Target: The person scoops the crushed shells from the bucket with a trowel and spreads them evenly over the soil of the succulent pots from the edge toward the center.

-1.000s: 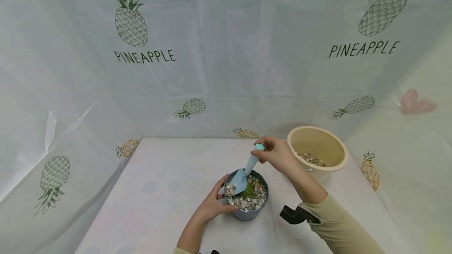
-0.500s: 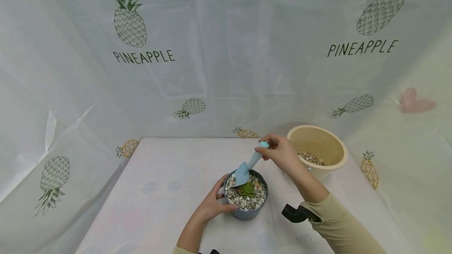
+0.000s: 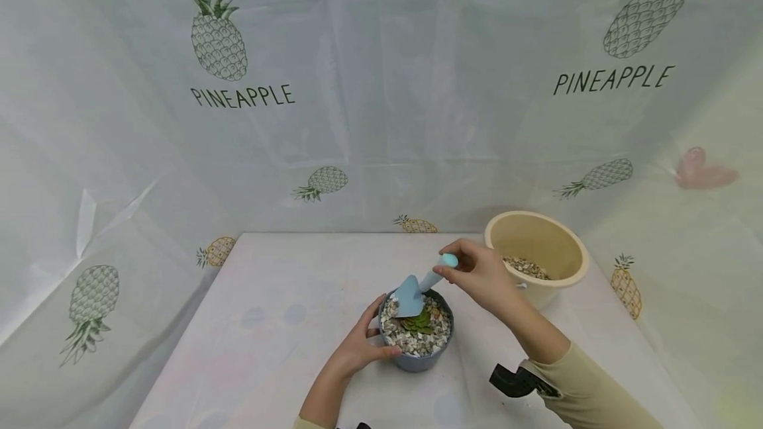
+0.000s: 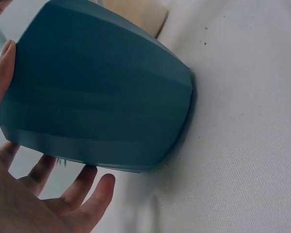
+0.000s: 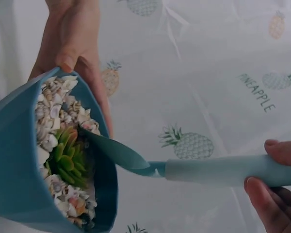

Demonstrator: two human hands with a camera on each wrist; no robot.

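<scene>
A blue-grey flower pot [image 3: 415, 364] stands on the table, filled with small shells [image 5: 56, 104] around a green succulent [image 5: 68, 158]. My left hand [image 3: 359, 348] holds the pot from its left side, thumb near the front rim and fingers spread along the far side. My right hand [image 3: 481, 278] grips a light-blue trowel [image 3: 409, 298] by the end of its handle. The trowel's blade tip dips in among the shells beside the succulent, on its far left side in the head view. In the right wrist view the handle [image 5: 208, 171] slants away from the pot's mouth.
A cream bucket [image 3: 545, 243] with more shells [image 3: 526, 267] in its bottom stands at the back right, close behind my right hand. Small crumbs lie on the white-covered table [image 3: 286, 363]. A pineapple-print curtain [image 3: 387, 85] rises along the back edge and both sides.
The trowel's blade has swung up and back from the pot's left side, uncovering more of the succulent, and its load of shells is off it. My right hand has shifted right; my left stays.
</scene>
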